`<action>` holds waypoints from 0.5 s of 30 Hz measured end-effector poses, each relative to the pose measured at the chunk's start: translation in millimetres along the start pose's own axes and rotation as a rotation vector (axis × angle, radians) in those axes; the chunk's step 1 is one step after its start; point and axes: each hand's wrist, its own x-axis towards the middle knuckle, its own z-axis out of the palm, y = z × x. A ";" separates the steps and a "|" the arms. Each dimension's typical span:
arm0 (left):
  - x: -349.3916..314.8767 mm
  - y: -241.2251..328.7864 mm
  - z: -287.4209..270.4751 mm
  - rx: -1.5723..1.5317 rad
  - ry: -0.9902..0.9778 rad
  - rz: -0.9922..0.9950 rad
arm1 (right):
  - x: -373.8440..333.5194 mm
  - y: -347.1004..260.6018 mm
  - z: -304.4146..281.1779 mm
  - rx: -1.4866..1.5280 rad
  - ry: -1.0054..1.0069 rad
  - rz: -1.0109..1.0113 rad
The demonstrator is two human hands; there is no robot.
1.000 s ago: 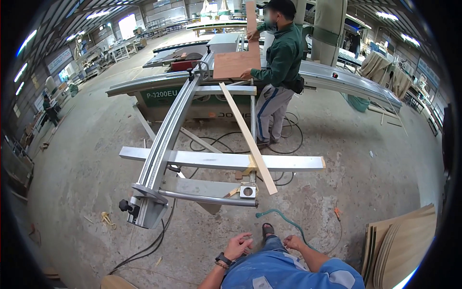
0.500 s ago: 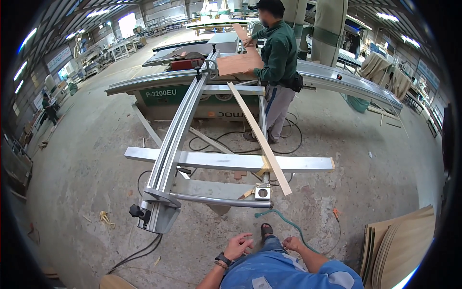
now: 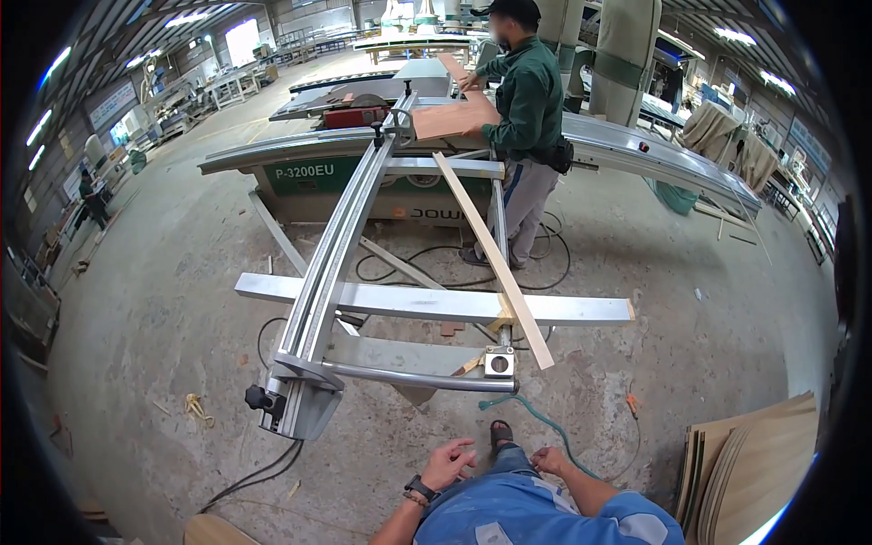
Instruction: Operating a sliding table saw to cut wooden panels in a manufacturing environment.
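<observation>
Left hand (image 3: 447, 461) sits low in frame, fingers spread, holding nothing, watch on the wrist. Right hand (image 3: 550, 460) just beside it, loosely curled over the blue-trousered knee, looks empty, though the fisheye rim makes that hard to confirm. Both hang above bare concrete, near the end of the sliding table saw (image 3: 320, 300). The saw's carriage rail runs away from the hands; a silver crosscut fence (image 3: 427, 304) lies across it. A long wood strip (image 3: 495, 259) rests diagonally over the fence, its near end overhanging toward the hands. Green hose (image 3: 536, 413) on the floor below. Stacked plywood sheets (image 3: 749, 463) lean at right. Far end: a co-worker in green (image 3: 527, 118) holds a brown panel (image 3: 454, 118) on the saw table.
</observation>
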 end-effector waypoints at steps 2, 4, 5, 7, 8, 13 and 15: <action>0.8 -1.2 -0.4 0.006 -0.009 0.006 | 2.4 2.4 -0.6 -0.001 -0.004 0.004; 1.5 -1.0 -0.2 0.008 -0.009 -0.002 | 5.8 6.5 -0.8 0.000 -0.006 0.007; 1.3 -0.9 -0.8 0.011 -0.006 -0.010 | 6.5 6.6 0.3 -0.015 -0.004 -0.004; 1.2 -1.6 -2.0 0.016 -0.007 -0.011 | 7.3 7.4 2.2 -0.028 -0.003 -0.016; 1.2 -2.5 -1.6 0.019 -0.009 -0.010 | 6.1 6.9 1.8 -0.030 -0.002 -0.020; 1.3 -6.6 1.8 0.003 -0.014 0.009 | 5.0 9.1 1.7 -0.026 0.038 -0.005; -1.1 -2.1 -3.2 0.015 -0.015 0.007 | 5.0 5.6 7.5 0.004 0.033 -0.020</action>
